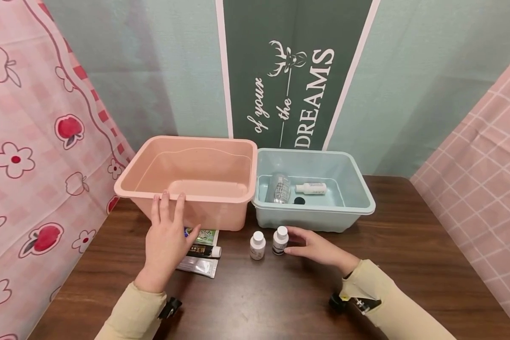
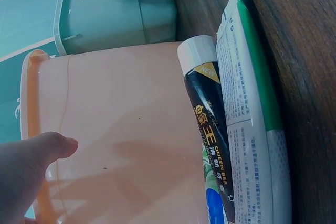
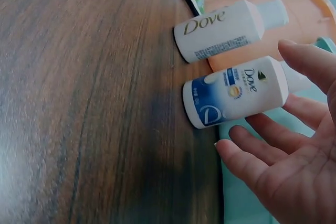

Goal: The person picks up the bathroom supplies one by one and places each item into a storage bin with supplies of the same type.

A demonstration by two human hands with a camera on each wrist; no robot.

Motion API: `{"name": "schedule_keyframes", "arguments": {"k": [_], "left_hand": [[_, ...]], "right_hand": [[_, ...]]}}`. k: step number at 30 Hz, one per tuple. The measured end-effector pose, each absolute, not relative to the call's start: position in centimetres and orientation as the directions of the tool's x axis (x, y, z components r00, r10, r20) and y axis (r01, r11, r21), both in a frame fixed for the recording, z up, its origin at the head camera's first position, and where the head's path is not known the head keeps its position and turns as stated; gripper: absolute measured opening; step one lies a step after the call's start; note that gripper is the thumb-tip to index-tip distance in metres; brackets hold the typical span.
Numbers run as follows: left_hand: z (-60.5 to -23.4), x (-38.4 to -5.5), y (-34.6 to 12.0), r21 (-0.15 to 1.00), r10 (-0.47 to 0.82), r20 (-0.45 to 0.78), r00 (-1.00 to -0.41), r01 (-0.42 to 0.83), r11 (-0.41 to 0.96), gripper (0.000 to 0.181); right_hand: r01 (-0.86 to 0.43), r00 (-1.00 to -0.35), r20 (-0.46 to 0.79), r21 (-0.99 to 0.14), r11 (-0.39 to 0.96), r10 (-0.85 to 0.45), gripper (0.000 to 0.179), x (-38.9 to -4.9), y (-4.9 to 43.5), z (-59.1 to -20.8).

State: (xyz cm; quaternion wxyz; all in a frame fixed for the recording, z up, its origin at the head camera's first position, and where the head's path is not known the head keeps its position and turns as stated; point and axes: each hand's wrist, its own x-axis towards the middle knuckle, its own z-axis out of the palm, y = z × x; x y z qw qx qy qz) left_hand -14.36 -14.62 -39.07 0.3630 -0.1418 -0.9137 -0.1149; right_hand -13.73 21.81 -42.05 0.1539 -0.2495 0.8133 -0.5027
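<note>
My left hand (image 1: pixel 166 241) rests its straight fingers on the front rim of the pink bin (image 1: pixel 221 213). Beneath that hand lie a black toothpaste tube (image 2: pixel 206 114) with a white cap, a white and green packet (image 2: pixel 247 129) and a silvery sachet (image 1: pixel 201 267). Two small white Dove bottles stand upright on the table. The one with a blue label (image 3: pixel 231 93) has my right hand (image 1: pixel 316 245) at its right side, thumb and fingers spread loosely about its cap end. Just left of it is the plainer Dove bottle (image 3: pixel 220 29).
Beside the pink bin stands a light blue bin (image 1: pixel 310 215), holding a clear bottle (image 1: pixel 278 189), a small white bottle (image 1: pixel 312 189) and a dark round cap (image 1: pixel 299 201). Patterned cloths hang at the back and sides of the wooden table (image 1: pixel 255 307).
</note>
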Motion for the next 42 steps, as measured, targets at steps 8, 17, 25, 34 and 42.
{"name": "schedule_keyframes", "arguments": {"k": [8,17,25,34,42], "left_hand": [[-39.2,-14.3,-14.5,0.104,0.177,0.703,-0.689,0.345,0.933,0.089],[-39.2,-14.3,-14.6,0.102,0.18,0.707,-0.684,0.35,0.931,0.089],[-39.0,-14.3,-14.6,0.112,0.17,0.712,-0.682,0.348,0.931,0.087],[-39.0,-14.5,-14.5,0.12,0.164,0.707,-0.688,0.345,0.931,0.086],[-38.9,-14.5,-14.4,0.118,0.165,0.711,-0.683,0.348,0.93,0.087]], "right_hand": [[-0.263,-0.856,0.031,-0.886,0.382,-0.517,0.053,-13.7,21.0,-42.4],[-0.242,-0.885,0.012,-0.865,0.44,-0.465,0.058,-14.0,20.1,-43.1],[-0.253,-0.917,0.032,-0.816,0.519,-0.398,0.047,-14.2,19.9,-43.4],[-0.215,-0.929,0.045,-0.874,0.436,-0.369,0.043,-14.0,20.1,-43.4],[-0.192,-0.948,0.059,-0.89,0.415,-0.311,0.044,-13.7,20.1,-43.1]]}}
